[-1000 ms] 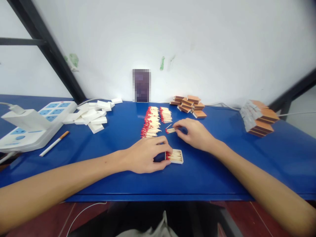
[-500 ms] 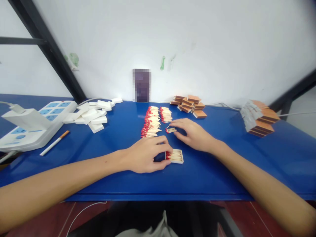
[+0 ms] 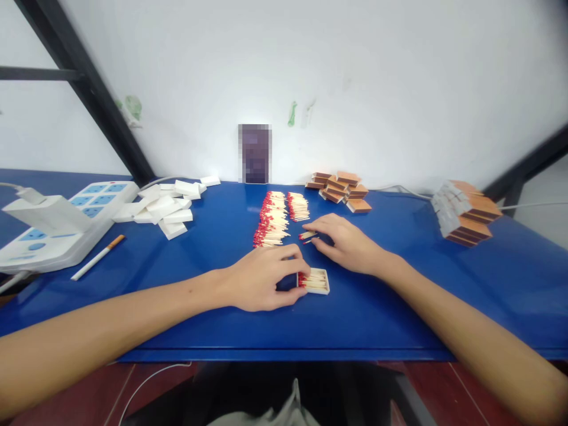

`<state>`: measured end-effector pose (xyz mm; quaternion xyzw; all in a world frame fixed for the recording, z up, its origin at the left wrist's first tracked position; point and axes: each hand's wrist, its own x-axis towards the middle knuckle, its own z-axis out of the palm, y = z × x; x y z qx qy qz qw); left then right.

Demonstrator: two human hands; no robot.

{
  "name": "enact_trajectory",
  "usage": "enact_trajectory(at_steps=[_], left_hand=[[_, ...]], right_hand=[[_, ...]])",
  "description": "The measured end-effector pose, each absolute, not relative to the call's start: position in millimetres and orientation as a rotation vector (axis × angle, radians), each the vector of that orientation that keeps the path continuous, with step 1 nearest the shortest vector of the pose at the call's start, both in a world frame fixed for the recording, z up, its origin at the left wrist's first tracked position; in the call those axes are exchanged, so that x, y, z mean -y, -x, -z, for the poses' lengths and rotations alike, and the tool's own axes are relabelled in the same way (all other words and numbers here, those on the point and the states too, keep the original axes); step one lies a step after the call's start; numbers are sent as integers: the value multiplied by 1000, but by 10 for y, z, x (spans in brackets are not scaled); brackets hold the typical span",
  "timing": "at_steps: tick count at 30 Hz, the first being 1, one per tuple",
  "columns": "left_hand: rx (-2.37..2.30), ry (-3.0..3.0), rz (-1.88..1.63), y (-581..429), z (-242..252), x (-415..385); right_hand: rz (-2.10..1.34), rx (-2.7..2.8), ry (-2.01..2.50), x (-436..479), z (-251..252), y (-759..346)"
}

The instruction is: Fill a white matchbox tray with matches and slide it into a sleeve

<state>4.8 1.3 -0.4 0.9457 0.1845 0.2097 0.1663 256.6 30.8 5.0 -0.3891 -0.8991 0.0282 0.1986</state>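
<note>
Two match rows face right hand; left hand holds one tray.

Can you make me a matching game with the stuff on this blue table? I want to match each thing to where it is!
Things:
1. cigarette
2. power strip
3. tray of matches
4. heap of white trays

Places:
A. at the left hand's fingertips
B. at the back, left of the rows of loose matches
C. far left, white with blue sockets
D. lying alone, just right of the power strip

Pairs: 1-D, 2-C, 3-A, 4-B.
</note>
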Motion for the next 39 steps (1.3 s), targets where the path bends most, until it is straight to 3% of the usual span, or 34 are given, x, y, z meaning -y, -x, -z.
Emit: enact_trajectory(at_steps=[23,39], left_hand=[[-535,-2683,-577,-47,4,-7],[-540,-2670,-569,-44,0,-12]], right_hand=[[-164,2502,1124,-317,-83,-2534],[-619,2374,1324,-282,-241,-2523]])
